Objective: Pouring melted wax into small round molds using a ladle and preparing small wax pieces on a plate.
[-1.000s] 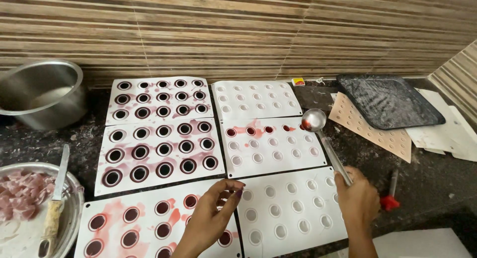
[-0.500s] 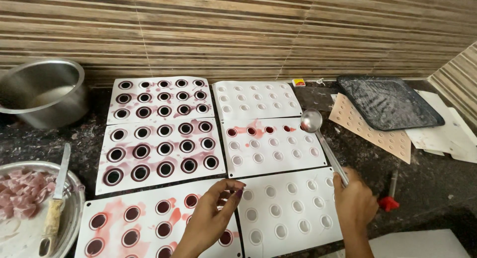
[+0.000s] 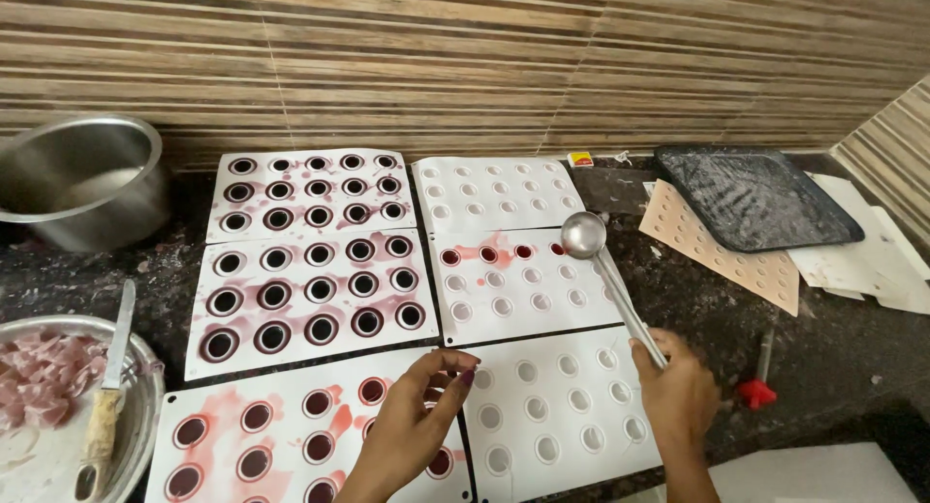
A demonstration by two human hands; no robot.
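A small rectangular packet (image 3: 580, 159), yellow with a red patch, lies flat on the dark stone counter (image 3: 833, 358) at about one o'clock in the head view, tight against the foot of the striped tiled wall (image 3: 465, 57), between the white mould sheet (image 3: 499, 193) on its left and the black tray (image 3: 756, 198) on its right. No signs or screens are visible.

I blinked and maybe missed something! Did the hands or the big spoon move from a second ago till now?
Hardly anything. The right hand still grips the metal ladle by its handle, bowl over the middle right mould; at most it drifted slightly. The left hand stays with its fingertips at the front left mould. Nothing was picked up or let go. Moulds, pot and dark tray stayed put.
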